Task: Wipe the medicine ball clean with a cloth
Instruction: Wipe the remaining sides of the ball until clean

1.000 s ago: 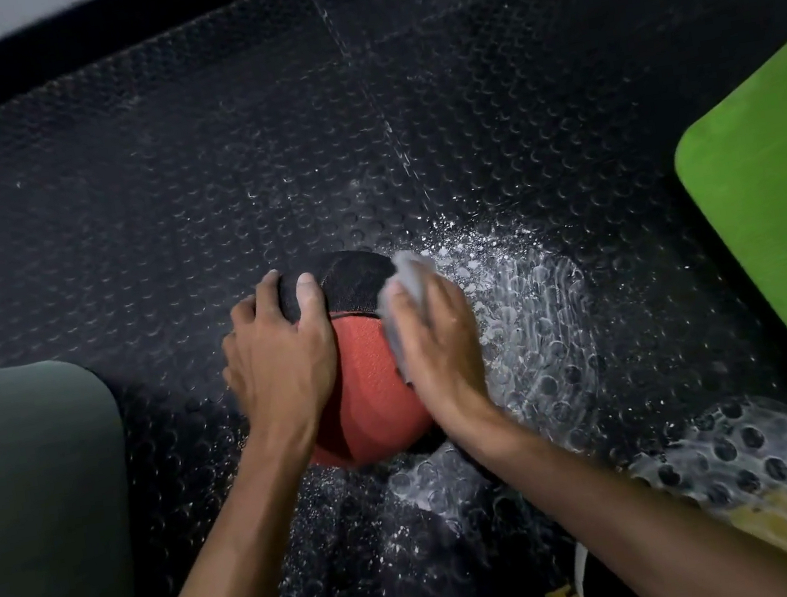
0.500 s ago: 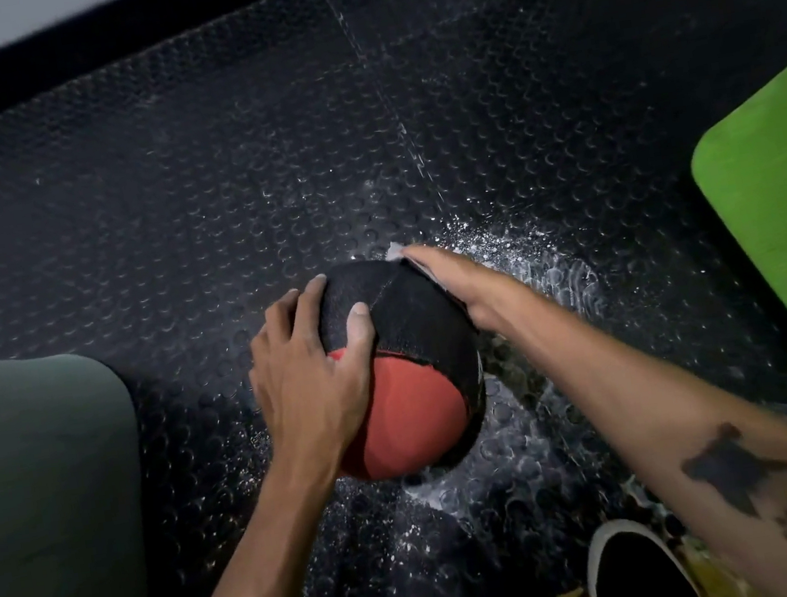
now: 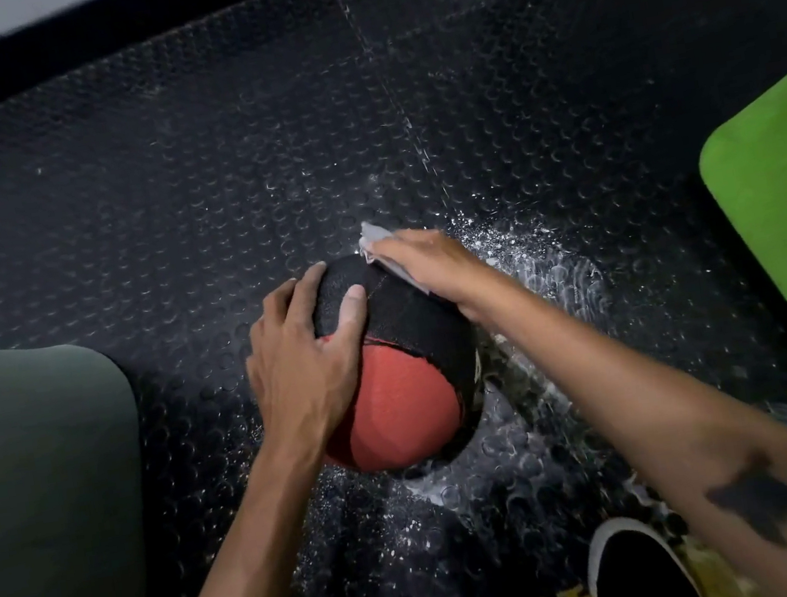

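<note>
**Wiping moved to the ball's far side**

Resting on the studded black floor mat [image 3: 163, 189], the red-and-black medicine ball [image 3: 400, 378] has been rolled so black panels face up. It is steadied by the left hand [image 3: 306, 356], fingers spread. The grey cloth [image 3: 381, 244] is now pressed flat by the right hand [image 3: 427, 263] against the far upper edge. No legible writing is seen.

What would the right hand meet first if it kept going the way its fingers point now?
Probably the bare studded floor mat. The right hand presses the cloth on the ball's far side, its fingers aimed up-left; nothing else shows there, though depth is unclear.
</note>
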